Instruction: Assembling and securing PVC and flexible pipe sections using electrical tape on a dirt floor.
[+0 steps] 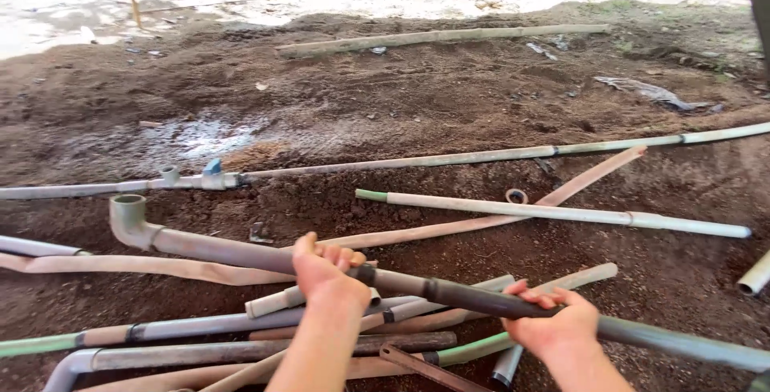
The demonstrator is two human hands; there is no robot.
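Your left hand point(325, 268) and right hand point(553, 320) each keep a clenched grip around the same long grey pipe point(449, 292), held just above a heap of pipes point(241, 336) on the dirt ground point(385, 103). Its far end carries an elbow point(128, 217), up and to your left. A white pipe point(561, 213) lies beyond, well apart.

Bare forearms, no sleeves, ringless hands point(321, 268)

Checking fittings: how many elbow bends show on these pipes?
2: an upturned elbow on the held pipe, another elbow bottom left. More may hide in the pile.
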